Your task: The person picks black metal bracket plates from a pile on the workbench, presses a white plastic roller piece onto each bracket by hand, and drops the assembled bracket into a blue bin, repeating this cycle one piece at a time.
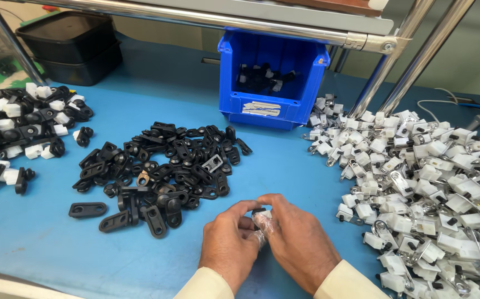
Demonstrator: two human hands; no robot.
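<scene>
My left hand and my right hand meet low in the middle of the blue table, fingertips pressed together around a small black and white part. A clear wrap covers one fingertip. Just to the left of my hands lies a heap of black plastic tabs. A large pile of white clips with metal rings spreads along the right side.
A blue bin holding black and white pieces stands at the back centre. Joined black and white pieces lie at far left, black trays behind them. Metal frame tubes rise at the back right.
</scene>
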